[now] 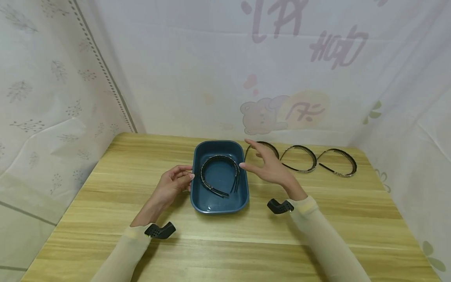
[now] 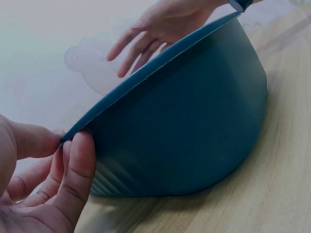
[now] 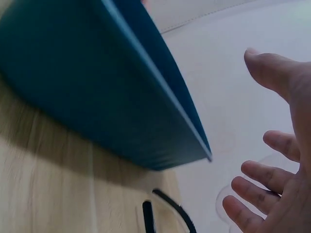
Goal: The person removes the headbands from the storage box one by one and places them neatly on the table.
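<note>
My left hand (image 1: pixel 172 186) pinches the left rim of a blue plastic basin (image 1: pixel 219 206). The left wrist view has the thumb on top of that rim and the fingers under it, against the outer wall (image 2: pixel 184 121). Inside the basin lie black toothed headbands (image 1: pixel 205 182), nested together with their ends toward the front right. Over the right rim hovers my right hand (image 1: pixel 269 166), fingers spread and holding nothing. It partly covers the nearest of three headbands (image 1: pixel 273 148) on the table; the right wrist view shows two dark headband tips (image 3: pixel 148 216) below the basin.
Two further headbands, a middle one (image 1: pixel 312 154) and a rightmost one (image 1: pixel 353 162), lie in a row on the wooden table (image 1: pixel 218 258). A printed white cloth (image 1: pixel 183 86) hangs behind the table's back edge and along both sides.
</note>
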